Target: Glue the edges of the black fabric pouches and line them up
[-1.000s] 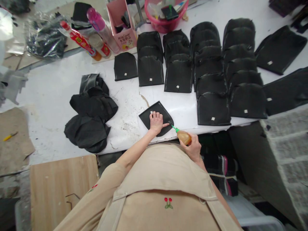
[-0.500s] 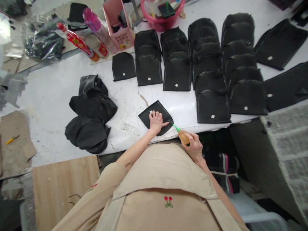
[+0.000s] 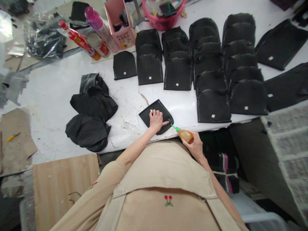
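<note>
My left hand (image 3: 156,121) lies on a black fabric piece (image 3: 147,113) with a small pale tag, its fingers spread and pressing the piece to the white table (image 3: 130,134). A squeeze bottle of amber liquid, probably glue (image 3: 185,135), is wrapped in the fingers of my right hand (image 3: 196,147). Its thin green nozzle points at the rounded right edge of the piece, close to my left thumb. To the left lies a loose pile of black fabric pieces (image 3: 90,128). Rows of similar tagged black pieces (image 3: 213,106) overlap along the far and right side.
At the back stand a pink box (image 3: 125,37), a red-capped bottle (image 3: 77,38), a purple-topped bottle (image 3: 101,27) and a pink basket (image 3: 163,22). A wooden board (image 3: 64,189) sits below the table edge at left. A yellow-handled tool (image 3: 12,137) lies far left.
My right hand has drawn the bottle slightly back, its nozzle now a little lower and left along the piece's edge. My left hand stays in place on the piece.
</note>
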A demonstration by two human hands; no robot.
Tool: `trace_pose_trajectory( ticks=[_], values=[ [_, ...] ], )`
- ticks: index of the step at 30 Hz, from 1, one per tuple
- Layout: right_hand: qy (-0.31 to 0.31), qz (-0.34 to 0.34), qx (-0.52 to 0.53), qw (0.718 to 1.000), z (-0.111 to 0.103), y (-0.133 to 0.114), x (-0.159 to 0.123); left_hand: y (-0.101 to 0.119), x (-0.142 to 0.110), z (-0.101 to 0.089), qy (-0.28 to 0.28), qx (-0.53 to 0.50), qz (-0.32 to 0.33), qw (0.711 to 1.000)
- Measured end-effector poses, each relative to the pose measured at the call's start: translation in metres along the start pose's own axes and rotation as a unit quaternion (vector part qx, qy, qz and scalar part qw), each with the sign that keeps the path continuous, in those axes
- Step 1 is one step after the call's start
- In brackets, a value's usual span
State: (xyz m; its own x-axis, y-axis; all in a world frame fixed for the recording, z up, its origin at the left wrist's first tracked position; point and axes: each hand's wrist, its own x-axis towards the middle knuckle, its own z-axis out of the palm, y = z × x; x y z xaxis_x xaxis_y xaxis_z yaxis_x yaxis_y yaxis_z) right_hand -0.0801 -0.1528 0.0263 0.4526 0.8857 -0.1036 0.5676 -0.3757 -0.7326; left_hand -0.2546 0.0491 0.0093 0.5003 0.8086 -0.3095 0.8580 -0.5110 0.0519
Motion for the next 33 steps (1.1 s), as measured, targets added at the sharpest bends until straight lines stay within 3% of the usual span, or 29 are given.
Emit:
trace_pose_trajectory(
  ticks=[5,10,17,22,33],
  values=[
    [-0.026,-0.008,0.014,1.000,-0.004,-0.006,0.004,-0.001,-0.001,0.000,0.007,-0.017,0.006,1.000],
    [0.003,0.009,0.019,1.000,-0.002,-0.008,0.002,-0.001,-0.001,0.001,0.005,-0.033,0.004,0.999],
    [-0.035,0.003,0.015,0.999,-0.002,-0.009,-0.005,0.000,-0.001,-0.001,0.000,-0.021,0.000,1.000],
    [-0.022,0.007,0.020,1.000,-0.001,-0.010,-0.005,0.000,-0.002,0.000,0.001,-0.011,0.000,1.000],
    [-0.066,-0.017,0.033,0.997,0.001,-0.012,-0.005,-0.004,0.000,0.008,0.040,-0.015,0.009,0.999]
  ],
)
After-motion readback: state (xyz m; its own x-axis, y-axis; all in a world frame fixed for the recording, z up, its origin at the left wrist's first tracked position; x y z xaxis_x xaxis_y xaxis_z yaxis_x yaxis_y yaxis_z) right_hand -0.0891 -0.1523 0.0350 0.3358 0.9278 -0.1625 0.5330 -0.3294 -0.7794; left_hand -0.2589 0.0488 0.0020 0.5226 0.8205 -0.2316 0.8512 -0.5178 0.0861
